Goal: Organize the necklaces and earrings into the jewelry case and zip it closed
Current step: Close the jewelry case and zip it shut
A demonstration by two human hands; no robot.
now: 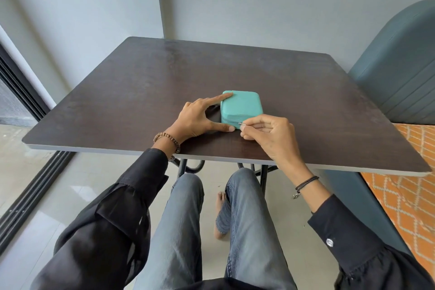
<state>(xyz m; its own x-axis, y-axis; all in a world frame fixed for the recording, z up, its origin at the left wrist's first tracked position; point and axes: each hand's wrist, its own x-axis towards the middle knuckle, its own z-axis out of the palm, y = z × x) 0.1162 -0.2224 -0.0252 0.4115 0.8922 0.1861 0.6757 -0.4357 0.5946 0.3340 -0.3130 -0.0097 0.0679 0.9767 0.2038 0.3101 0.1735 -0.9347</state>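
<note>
Just below the frame's centre, the right hand (270, 135) pinches the zipper pull (241, 123) at the near right corner of the teal jewelry case (242, 106). The left hand (200, 117) braces the case with straight forefinger and thumb. The closed case lies mid-frame on the dark table (153, 73).

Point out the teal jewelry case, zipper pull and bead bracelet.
teal square jewelry case (240, 107): head view, lid centre.
silver zipper pull (241, 123): head view, exposed tab.
brown wooden bead bracelet (164, 134): head view, top beads.
</note>
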